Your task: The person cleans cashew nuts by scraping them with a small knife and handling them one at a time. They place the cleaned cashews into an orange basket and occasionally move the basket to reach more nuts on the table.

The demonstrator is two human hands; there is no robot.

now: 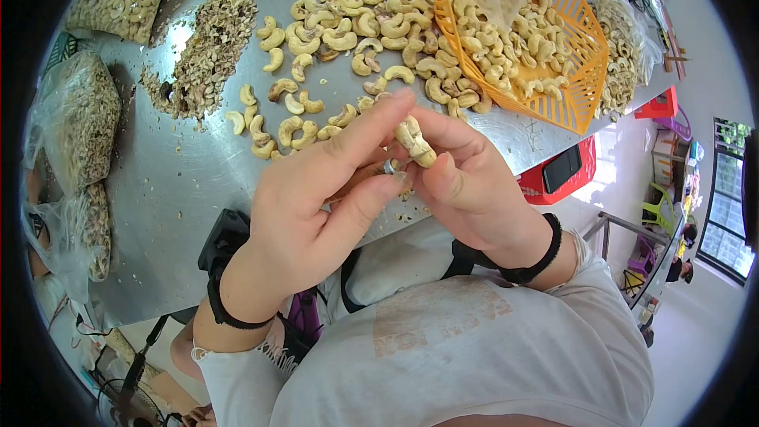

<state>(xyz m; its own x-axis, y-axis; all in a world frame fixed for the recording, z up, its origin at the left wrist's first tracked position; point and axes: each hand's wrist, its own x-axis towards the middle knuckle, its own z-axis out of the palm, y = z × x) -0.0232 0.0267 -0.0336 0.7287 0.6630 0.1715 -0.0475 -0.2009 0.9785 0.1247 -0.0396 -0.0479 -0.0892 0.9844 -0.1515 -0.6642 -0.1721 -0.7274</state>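
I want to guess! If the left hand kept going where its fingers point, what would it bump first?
Past the held cashew, probably the loose cashews before the orange basket. The left hand is raised above the table, so depth is unsure.

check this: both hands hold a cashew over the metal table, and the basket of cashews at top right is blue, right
Not quite: the basket is orange, not blue, as the head view shows. The left hand and right hand do hold a cashew over the metal table.

1 head view, close, down onto table [182, 190]
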